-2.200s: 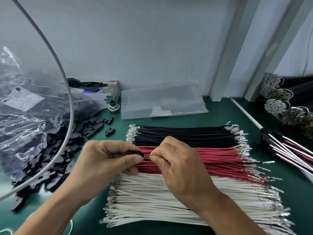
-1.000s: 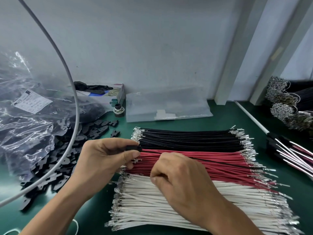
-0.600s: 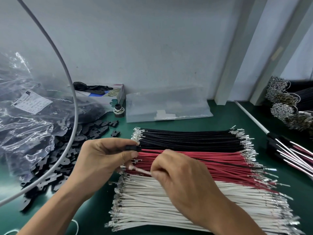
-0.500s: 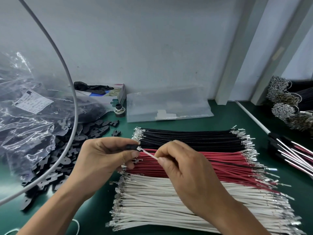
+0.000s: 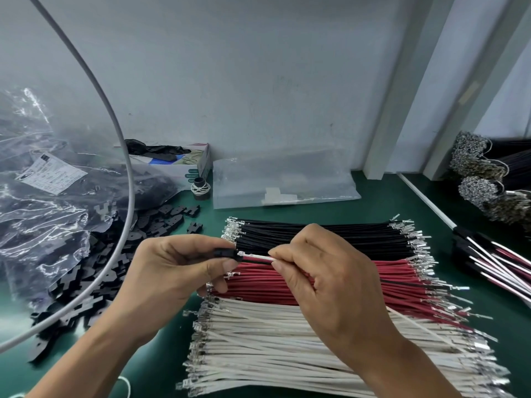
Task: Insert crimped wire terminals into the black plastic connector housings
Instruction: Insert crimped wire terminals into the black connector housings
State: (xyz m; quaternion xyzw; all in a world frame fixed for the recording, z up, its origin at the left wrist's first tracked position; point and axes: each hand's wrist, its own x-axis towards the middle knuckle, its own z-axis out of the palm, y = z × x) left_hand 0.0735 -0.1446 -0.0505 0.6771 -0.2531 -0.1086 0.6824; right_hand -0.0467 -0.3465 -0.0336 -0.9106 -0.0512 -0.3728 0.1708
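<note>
My left hand (image 5: 172,271) pinches a small black connector housing (image 5: 225,253) between thumb and fingers, above the wire piles. A red and a black wire run from the housing to the right. My right hand (image 5: 330,282) pinches a white wire (image 5: 258,257) whose metal terminal tip sits at the housing's right opening. Beneath my hands lie three flat rows of crimped wires: black wires (image 5: 330,234), red wires (image 5: 402,285) and white wires (image 5: 273,354).
Loose black housings (image 5: 94,271) spill from a clear plastic bag (image 5: 43,202) at the left. A grey cable (image 5: 126,173) arcs over them. A clear bag (image 5: 284,179) and a small box (image 5: 178,165) stand by the wall. Finished harnesses (image 5: 494,262) and wire bundles (image 5: 488,179) lie at the right.
My right hand reached down to the white wires, picked one up and brought its terminal up to the housing in my left hand, which stayed nearly still.
</note>
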